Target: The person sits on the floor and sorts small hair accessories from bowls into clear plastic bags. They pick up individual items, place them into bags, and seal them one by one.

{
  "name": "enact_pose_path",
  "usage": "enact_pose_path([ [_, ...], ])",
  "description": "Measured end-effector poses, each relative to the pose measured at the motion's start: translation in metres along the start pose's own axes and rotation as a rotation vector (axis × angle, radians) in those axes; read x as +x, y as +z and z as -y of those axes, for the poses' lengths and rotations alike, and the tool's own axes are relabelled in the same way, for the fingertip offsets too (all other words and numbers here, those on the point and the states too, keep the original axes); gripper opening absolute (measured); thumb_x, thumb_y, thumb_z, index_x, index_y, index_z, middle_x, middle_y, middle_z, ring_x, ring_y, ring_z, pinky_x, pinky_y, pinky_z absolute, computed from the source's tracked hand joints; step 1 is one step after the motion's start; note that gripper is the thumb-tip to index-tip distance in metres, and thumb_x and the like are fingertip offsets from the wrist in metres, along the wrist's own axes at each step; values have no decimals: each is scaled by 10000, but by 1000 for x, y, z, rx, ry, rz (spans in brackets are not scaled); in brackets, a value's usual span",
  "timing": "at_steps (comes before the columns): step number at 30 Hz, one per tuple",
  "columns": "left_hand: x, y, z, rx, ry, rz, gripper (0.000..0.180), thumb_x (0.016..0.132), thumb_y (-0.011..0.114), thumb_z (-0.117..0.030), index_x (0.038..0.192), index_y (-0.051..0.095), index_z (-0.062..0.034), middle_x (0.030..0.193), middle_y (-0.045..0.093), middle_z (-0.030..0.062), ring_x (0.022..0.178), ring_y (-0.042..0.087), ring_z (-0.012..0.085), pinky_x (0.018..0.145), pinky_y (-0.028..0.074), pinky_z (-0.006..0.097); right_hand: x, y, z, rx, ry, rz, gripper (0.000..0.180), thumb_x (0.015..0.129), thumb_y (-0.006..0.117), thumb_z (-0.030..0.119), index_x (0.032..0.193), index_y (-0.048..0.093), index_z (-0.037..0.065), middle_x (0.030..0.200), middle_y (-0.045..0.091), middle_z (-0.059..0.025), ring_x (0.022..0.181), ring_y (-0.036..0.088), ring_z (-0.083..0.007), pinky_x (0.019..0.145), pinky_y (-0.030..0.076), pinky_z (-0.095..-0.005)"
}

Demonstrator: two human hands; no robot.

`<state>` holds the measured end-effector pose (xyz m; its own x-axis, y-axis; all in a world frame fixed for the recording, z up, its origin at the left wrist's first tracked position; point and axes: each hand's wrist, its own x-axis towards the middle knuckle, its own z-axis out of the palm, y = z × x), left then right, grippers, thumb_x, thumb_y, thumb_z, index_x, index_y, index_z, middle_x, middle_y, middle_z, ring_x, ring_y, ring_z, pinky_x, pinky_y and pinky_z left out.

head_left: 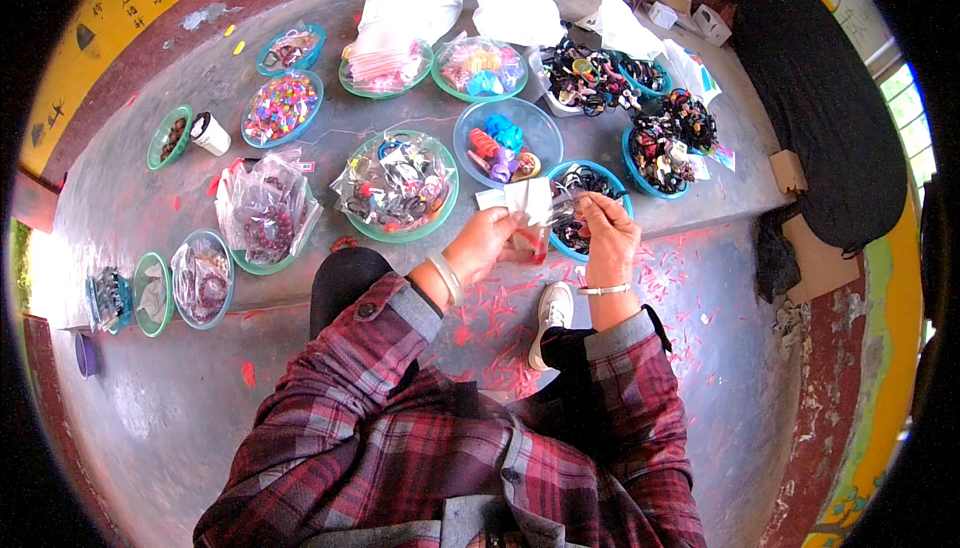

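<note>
My left hand (483,243) grips a small clear plastic bag (531,220) with a white card top, held above my knees. My right hand (607,233) is pinched at the bag's right edge, fingers closed on it or on something small there; I cannot tell which. Just beyond both hands a blue bowl (612,173) holds dark hair ties. Both wrists wear a bangle, and plaid sleeves come in from below.
Several bowls stand on the grey ledge: hair ties in bags (400,186), bright clips (506,138), beads (283,106), dark bands (660,153). A bagged pile (264,210) lies at left, white bags (410,8) at the back. Red scraps litter the floor by my white shoe (549,320).
</note>
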<state>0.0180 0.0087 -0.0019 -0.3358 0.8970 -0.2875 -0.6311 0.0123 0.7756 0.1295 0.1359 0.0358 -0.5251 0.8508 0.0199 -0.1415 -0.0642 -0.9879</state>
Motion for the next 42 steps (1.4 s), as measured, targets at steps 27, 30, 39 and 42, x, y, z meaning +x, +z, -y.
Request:
enact_pose_path([
  [27,73,-113,119,-3,-34,-455,238,865,449,-159,1045,483,-6,980,532,131,858,568,232,671,515,374,4,-11,8,125,115,-43,106,806,613,117,878,638,44,725,623,-29,621,571,-99,509,409,-202],
  [30,81,-134,123,319,-29,-553,303,830,510,-160,1063,461,28,1002,539,186,886,575,255,683,505,376,3,-13,10,107,136,-49,106,806,614,123,873,638,44,728,624,-30,619,572,-102,510,407,-204],
  [39,68,-90,109,681,358,-523,411,807,522,-93,1189,417,14,1139,530,202,1079,514,268,845,440,339,6,-13,4,336,347,27,116,824,585,125,898,596,36,701,617,-53,571,573,-124,471,408,-219],
  [42,39,-18,43,573,518,-291,457,786,551,-53,1219,413,-9,1203,496,157,1118,483,222,814,464,309,5,-19,3,358,424,40,102,825,582,132,879,587,46,689,608,-51,563,569,-128,458,401,-214],
])
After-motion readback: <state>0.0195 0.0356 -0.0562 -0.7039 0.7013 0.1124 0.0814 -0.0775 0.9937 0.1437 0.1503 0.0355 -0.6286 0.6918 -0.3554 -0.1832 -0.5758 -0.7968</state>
